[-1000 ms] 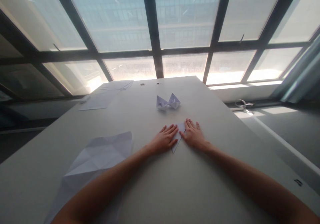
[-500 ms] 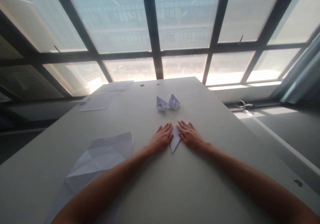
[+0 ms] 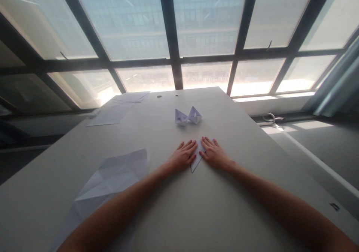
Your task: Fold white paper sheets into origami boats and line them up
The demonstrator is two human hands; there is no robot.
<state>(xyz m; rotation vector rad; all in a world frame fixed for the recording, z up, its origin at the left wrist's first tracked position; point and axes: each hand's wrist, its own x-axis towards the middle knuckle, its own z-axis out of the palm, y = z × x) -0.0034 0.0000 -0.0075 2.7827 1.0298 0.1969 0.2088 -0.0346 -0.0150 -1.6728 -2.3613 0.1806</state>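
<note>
A small folded piece of white paper [image 3: 196, 159] lies flat on the table, one pointed corner toward me. My left hand [image 3: 183, 156] rests on its left side, palm down with the fingers stretched out. On its right side lies my right hand [image 3: 213, 154], also flat with fingers extended. Both hands cover much of the paper, so its full outline is hidden. Just beyond my hands stands a folded paper shape [image 3: 195, 116] with two raised points.
A large creased sheet of paper [image 3: 112, 177] lies at the left, partly under my left forearm. Several flat white sheets [image 3: 108, 115] are at the far left of the white table [image 3: 238, 210]. Windows rise behind the table, and a curtain [image 3: 333, 81] hangs at the right.
My left hand has slid slightly to the right over the folded paper, covering more of it. My right hand has shifted a little to the right.
</note>
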